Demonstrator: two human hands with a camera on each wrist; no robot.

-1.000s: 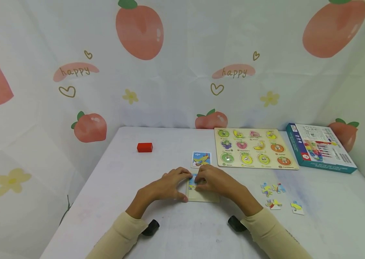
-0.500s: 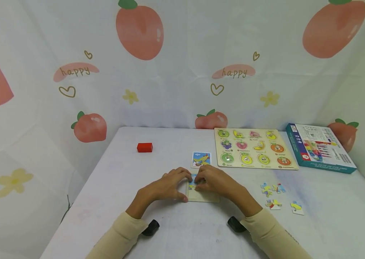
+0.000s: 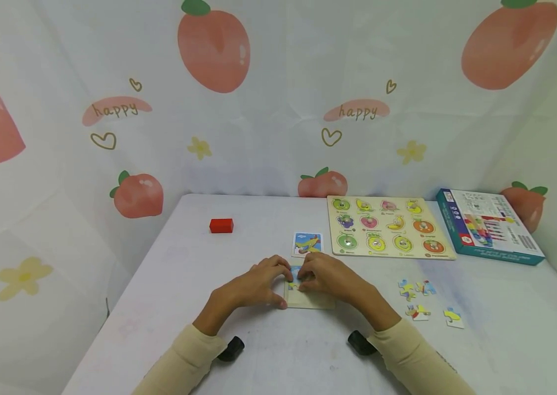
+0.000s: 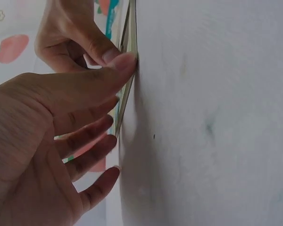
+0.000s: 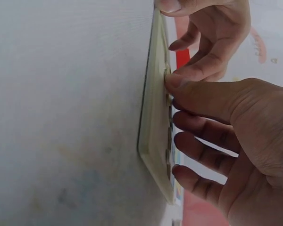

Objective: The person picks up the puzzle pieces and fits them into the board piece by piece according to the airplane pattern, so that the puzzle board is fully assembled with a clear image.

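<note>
A small wooden puzzle tray (image 3: 315,301) lies in front of me, with jigsaw pieces (image 3: 295,286) in its upper left part. My left hand (image 3: 253,285) holds the tray's left side, thumb at the near corner and fingertips at the far end. With thumb and fingertips my right hand (image 3: 332,277) pinches a jigsaw piece (image 5: 167,75) in the tray; the hand mostly covers it in the head view. Just beyond the tray lies a picture card (image 3: 307,242). Loose jigsaw pieces (image 3: 417,312) lie to the right, several in all.
A wooden fruit puzzle board (image 3: 392,255) stretches across the back right, beside a teal-edged box (image 3: 502,222). Toward the back left sits a red block (image 3: 221,225). A patterned cloth (image 3: 268,137) hangs behind the table.
Both hands stay at the tray with almost no visible movement. The whole head view has shifted very slightly; the loose pieces, card and board lie where they were.
</note>
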